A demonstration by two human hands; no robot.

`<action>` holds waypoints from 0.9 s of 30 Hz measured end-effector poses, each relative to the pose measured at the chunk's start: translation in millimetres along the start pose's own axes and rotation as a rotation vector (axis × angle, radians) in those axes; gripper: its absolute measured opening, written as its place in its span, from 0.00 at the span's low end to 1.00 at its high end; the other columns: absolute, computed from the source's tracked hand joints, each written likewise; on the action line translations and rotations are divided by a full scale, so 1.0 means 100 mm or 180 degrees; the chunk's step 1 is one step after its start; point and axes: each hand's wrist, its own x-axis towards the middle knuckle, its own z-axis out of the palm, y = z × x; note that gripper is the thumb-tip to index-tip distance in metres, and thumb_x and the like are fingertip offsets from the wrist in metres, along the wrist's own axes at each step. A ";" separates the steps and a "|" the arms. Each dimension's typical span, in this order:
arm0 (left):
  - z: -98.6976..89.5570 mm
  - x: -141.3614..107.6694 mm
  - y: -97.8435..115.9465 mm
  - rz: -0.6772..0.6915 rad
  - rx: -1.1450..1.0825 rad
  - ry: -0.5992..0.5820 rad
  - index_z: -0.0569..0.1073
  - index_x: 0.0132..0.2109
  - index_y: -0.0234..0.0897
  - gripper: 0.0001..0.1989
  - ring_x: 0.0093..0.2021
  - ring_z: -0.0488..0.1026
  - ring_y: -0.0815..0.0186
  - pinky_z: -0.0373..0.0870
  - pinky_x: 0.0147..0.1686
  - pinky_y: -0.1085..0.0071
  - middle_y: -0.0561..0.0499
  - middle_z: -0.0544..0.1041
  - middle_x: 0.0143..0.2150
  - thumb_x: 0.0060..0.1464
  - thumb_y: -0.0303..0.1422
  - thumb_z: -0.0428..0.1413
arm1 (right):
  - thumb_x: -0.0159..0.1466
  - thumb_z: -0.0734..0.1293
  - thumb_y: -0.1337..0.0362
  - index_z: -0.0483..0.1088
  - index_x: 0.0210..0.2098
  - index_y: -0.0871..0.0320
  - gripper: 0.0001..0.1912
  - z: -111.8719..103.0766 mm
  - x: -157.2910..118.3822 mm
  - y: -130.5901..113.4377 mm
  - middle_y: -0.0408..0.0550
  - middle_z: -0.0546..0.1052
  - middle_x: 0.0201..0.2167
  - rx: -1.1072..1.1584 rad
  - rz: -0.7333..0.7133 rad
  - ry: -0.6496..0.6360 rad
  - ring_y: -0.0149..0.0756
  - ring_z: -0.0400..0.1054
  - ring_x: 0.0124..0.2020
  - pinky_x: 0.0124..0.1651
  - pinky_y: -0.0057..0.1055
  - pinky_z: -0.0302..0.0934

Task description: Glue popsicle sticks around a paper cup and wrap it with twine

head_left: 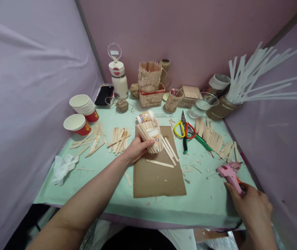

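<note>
My left hand [138,148] is closed around a paper cup [154,134] that is partly covered with upright wooden craft sticks. The cup is tilted above a brown cardboard sheet [159,180]. Loose craft sticks [160,163] lie on the cardboard to its right. A second printed paper cup [145,116] lies just behind. At the right, my right hand [254,205] has its thumb and fingers around the handle end of a pink glue gun [230,175], whose nozzle points left close to the tabletop. Part of the grip is hidden by the fingers.
Stacked paper cups [82,104] and craft-stick piles [118,140] stand left. Scissors [185,128], green-handled pliers [203,142] and more sticks [216,140] lie right. Behind are a bottle [119,83], stick-covered containers [150,78], a plastic cup [202,106] and white glue sticks [252,80].
</note>
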 end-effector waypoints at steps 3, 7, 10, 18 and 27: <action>0.01 0.00 0.01 0.0045 -0.0023 0.0018 0.68 0.55 0.39 0.41 0.56 0.76 0.47 0.70 0.60 0.47 0.39 0.79 0.55 0.34 0.41 0.75 | 0.58 0.58 0.40 0.73 0.53 0.74 0.43 0.01 0.01 -0.02 0.74 0.76 0.42 0.0075 -0.0027 0.0075 0.69 0.69 0.48 0.54 0.57 0.62; 0.04 0.00 0.01 0.0075 0.0009 0.0027 0.69 0.55 0.39 0.42 0.56 0.77 0.47 0.69 0.60 0.46 0.40 0.79 0.55 0.32 0.39 0.76 | 0.57 0.59 0.40 0.70 0.56 0.76 0.45 0.05 0.02 -0.05 0.73 0.76 0.41 0.0337 -0.0205 0.0313 0.69 0.68 0.49 0.54 0.56 0.62; 0.05 0.00 0.01 0.0184 0.0078 0.0006 0.68 0.57 0.39 0.43 0.58 0.75 0.46 0.67 0.61 0.47 0.40 0.79 0.56 0.33 0.38 0.75 | 0.58 0.57 0.41 0.74 0.51 0.74 0.41 0.05 0.06 -0.08 0.72 0.77 0.38 0.0404 -0.0308 0.0289 0.67 0.70 0.45 0.52 0.57 0.62; -0.05 0.02 -0.09 0.0422 0.0587 -0.0035 0.67 0.57 0.37 0.39 0.58 0.74 0.47 0.67 0.61 0.47 0.39 0.78 0.57 0.39 0.37 0.73 | 0.58 0.63 0.42 0.73 0.50 0.62 0.33 -0.39 -0.28 -0.42 0.59 0.76 0.39 0.1822 0.0604 0.0176 0.53 0.70 0.37 0.40 0.47 0.65; 0.07 -0.07 -0.05 0.0318 0.1162 -0.0258 0.70 0.57 0.36 0.38 0.60 0.72 0.45 0.66 0.63 0.47 0.39 0.77 0.58 0.40 0.43 0.72 | 0.63 0.63 0.44 0.72 0.43 0.54 0.21 -0.58 -0.66 -1.01 0.47 0.73 0.32 0.4801 -0.0334 -0.0977 0.33 0.62 0.22 0.22 0.31 0.57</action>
